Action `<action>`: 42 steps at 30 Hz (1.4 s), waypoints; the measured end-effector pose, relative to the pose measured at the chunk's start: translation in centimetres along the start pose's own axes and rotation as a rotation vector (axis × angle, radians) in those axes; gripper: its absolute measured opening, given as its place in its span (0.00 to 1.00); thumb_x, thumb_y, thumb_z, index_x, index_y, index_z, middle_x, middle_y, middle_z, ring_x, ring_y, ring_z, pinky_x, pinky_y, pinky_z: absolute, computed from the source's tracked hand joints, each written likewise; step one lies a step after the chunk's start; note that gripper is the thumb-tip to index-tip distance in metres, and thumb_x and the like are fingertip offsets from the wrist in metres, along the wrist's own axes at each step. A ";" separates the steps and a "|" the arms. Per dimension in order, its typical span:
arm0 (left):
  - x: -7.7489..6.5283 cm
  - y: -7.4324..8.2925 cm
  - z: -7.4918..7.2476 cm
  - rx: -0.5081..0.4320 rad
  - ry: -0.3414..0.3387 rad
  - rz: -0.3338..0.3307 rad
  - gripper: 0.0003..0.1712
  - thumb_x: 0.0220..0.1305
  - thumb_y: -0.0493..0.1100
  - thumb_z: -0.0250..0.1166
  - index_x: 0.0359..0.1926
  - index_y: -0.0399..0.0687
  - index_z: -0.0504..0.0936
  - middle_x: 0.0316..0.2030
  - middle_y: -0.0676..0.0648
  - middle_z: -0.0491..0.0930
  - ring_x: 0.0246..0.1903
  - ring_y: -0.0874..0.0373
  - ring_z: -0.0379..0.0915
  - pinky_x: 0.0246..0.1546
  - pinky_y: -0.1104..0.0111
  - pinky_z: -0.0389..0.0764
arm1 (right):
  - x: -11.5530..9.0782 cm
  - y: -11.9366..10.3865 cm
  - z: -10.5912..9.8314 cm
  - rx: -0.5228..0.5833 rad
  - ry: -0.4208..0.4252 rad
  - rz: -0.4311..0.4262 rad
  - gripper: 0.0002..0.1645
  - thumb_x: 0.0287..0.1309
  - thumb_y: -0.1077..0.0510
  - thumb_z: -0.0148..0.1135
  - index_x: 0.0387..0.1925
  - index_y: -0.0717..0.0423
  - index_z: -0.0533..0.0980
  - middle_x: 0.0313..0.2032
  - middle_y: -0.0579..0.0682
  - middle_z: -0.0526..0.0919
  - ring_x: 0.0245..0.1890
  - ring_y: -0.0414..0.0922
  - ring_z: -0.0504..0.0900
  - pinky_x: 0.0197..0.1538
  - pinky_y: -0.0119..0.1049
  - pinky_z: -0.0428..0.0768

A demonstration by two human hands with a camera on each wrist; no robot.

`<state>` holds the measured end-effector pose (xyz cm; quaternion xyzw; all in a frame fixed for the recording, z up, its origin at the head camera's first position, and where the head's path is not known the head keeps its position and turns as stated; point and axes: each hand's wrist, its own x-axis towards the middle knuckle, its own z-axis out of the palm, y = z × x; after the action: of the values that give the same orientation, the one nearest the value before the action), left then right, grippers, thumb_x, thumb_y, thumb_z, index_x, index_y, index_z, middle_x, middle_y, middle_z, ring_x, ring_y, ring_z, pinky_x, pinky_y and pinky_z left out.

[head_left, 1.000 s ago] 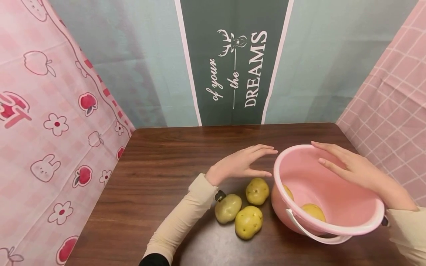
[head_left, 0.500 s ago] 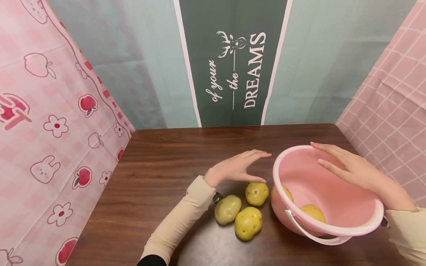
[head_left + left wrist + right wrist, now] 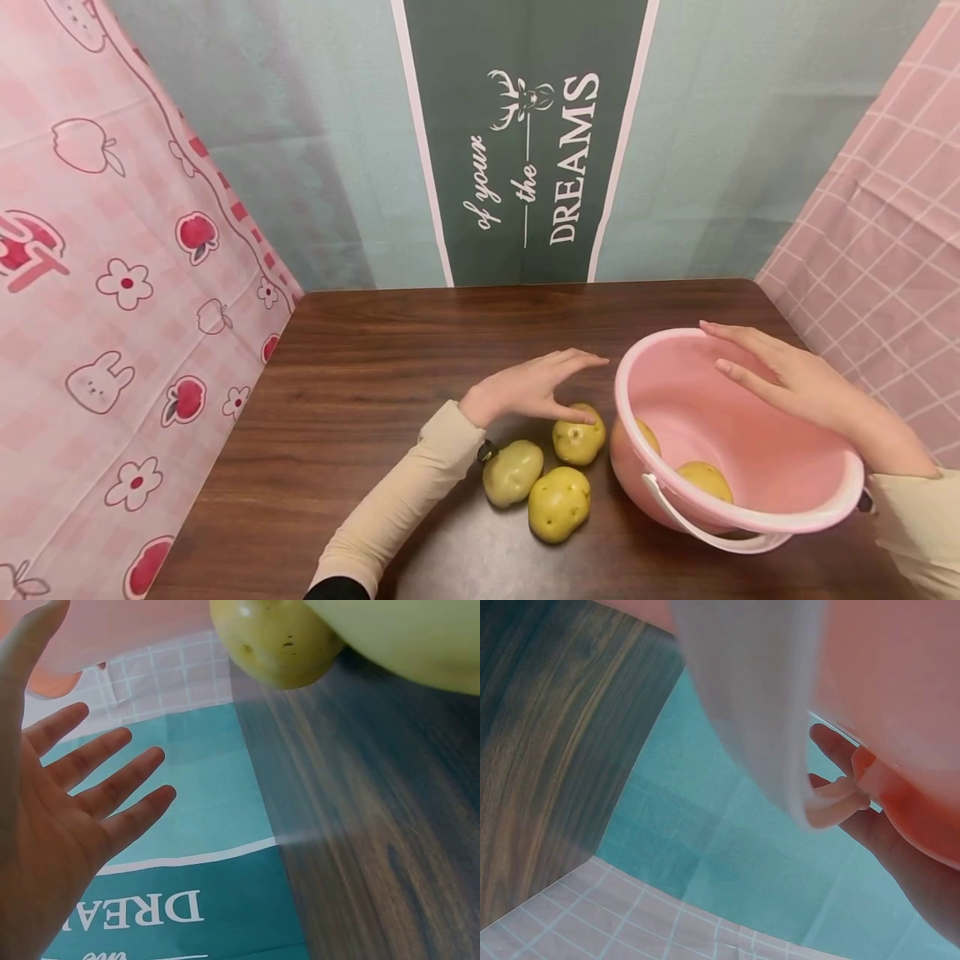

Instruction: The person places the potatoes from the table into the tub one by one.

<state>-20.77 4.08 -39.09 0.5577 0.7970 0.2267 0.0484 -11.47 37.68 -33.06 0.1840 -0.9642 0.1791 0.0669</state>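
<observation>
My left hand (image 3: 531, 387) hovers just behind the nearest potato (image 3: 578, 437), thumb and fingers spread; its thumb overlaps that potato's upper edge in the head view. The left wrist view shows the open palm (image 3: 64, 825) holding nothing. Two more potatoes, a greenish one (image 3: 513, 473) and a yellow one (image 3: 559, 504), lie in front on the table. My right hand (image 3: 810, 392) holds the pink bucket (image 3: 787, 450) by its far right rim, thumb inside and fingers outside. Within the bucket, one potato (image 3: 705, 481) shows and another (image 3: 648, 435) is partly hidden by the rim.
The bucket's white handle (image 3: 705, 533) hangs down on the near side. A dark wooden table (image 3: 360, 358) carries everything. Fabric panels enclose it: a pink printed cloth (image 3: 127, 333) left, a green one (image 3: 322, 167) behind, a pink checked one (image 3: 892, 242) right.
My left hand has shifted slightly left and down, away from the bucket rim, so its thumb now overlaps the nearest potato. The right hand and bucket stay put.
</observation>
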 end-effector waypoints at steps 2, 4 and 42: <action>-0.1 0.0 0.1 -0.010 -0.011 -0.008 0.48 0.53 0.69 0.59 0.69 0.55 0.55 0.65 0.57 0.60 0.64 0.68 0.53 0.63 0.76 0.57 | 0.0 0.0 0.0 -0.001 0.000 -0.001 0.36 0.60 0.51 0.58 0.67 0.32 0.58 0.63 0.42 0.66 0.58 0.15 0.51 0.54 0.09 0.44; -0.2 0.0 0.3 -0.019 -0.023 -0.014 0.48 0.53 0.69 0.59 0.69 0.56 0.55 0.65 0.58 0.59 0.64 0.69 0.52 0.63 0.76 0.57 | 0.0 0.0 0.0 -0.001 0.000 -0.002 0.36 0.60 0.51 0.58 0.67 0.32 0.57 0.63 0.42 0.66 0.58 0.15 0.51 0.54 0.08 0.44; -0.6 -0.6 1.8 0.062 -0.150 -0.022 0.47 0.53 0.69 0.60 0.68 0.53 0.58 0.62 0.54 0.63 0.60 0.64 0.59 0.61 0.75 0.60 | 0.0 0.0 0.0 0.007 0.003 -0.005 0.36 0.60 0.51 0.59 0.67 0.32 0.57 0.62 0.42 0.67 0.58 0.15 0.51 0.52 0.08 0.45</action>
<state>-20.48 3.91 -41.00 0.5656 0.8038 0.1590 0.0933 -11.50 37.70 -33.04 0.1861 -0.9631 0.1823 0.0682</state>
